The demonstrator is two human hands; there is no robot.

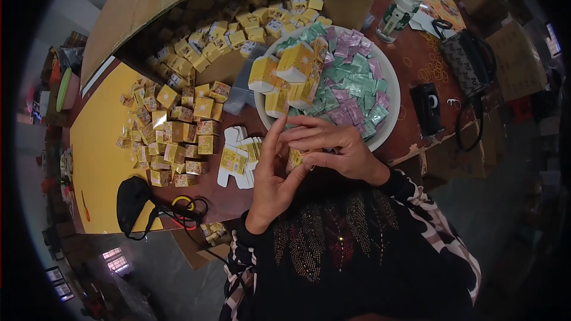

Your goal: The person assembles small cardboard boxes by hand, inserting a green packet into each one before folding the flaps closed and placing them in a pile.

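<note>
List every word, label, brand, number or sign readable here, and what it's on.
No text can be quoted with certainty.
Small box between the left hand and right hand: print too small, partly covered.
Piled yellow boxes: too small.
Flat cartons: too small.
Sachets: too small.
Clear bottle: green marking, blurred.
Orange sheet: blurred.

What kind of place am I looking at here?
Probably a small packing workshop, judging by three things: the white basin holding green and purple sachets, the heap of small yellow boxes, and the large open carton with many more such boxes inside.
</note>
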